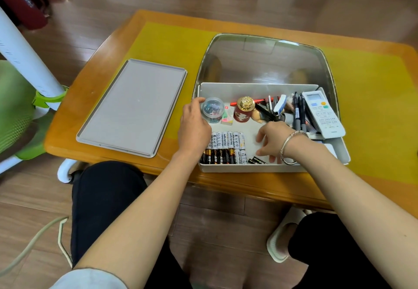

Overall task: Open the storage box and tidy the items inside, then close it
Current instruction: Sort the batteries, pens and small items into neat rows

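Observation:
The white storage box (248, 90) stands open on the table, and its grey lid (133, 105) lies flat to the left of it. My left hand (194, 126) grips a clear round tub of coloured clips (212, 110) in the box's far left corner. Just below it, several batteries (226, 146) lie lined up in rows. My right hand (276, 140), a bracelet on its wrist, hovers with loosely bent fingers over the bare box floor and holds nothing. A white remote (322, 113) and several pens (298, 114) lie at the box's right side.
A red jar with a gold cap (243, 110), an eraser (227, 117) and a small figurine sit mid-box. The box rests on a glass panel (262, 60) over a yellow mat on the wooden table (95, 78). A green and white chair (20, 99) stands at the left.

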A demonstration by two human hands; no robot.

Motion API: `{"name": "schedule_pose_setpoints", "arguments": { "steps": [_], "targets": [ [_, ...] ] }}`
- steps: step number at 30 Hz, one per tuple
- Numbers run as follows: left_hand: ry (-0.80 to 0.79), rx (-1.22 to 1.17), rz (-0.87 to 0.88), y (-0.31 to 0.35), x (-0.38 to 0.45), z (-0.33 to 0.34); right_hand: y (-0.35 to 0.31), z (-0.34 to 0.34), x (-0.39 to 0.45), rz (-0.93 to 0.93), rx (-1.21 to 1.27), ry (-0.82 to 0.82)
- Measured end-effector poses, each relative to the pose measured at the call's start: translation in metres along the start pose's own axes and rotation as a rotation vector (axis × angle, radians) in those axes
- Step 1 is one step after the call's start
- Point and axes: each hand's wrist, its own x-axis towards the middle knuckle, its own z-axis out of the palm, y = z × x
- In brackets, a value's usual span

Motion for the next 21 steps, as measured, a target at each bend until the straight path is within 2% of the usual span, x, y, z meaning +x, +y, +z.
{"name": "schedule_pose_setpoints", "arguments": {
  "steps": [3,10,17,21],
  "targets": [
    [0.000,-0.001,0.000,0.000,0.000,0.001,-0.001,0.009,0.000,-0.021,-0.207,0.025],
    [-0.008,0.004,-0.010,0.001,0.000,0.001,-0.007,0.023,0.015,0.029,-0.294,-0.042],
    [-0.001,-0.006,-0.013,0.001,0.001,0.001,-0.011,0.022,0.015,0.131,-0.274,0.006],
    [0.004,-0.016,-0.007,0.001,0.000,0.001,-0.013,0.019,0.020,0.162,-0.153,0.095]
  ]
}}
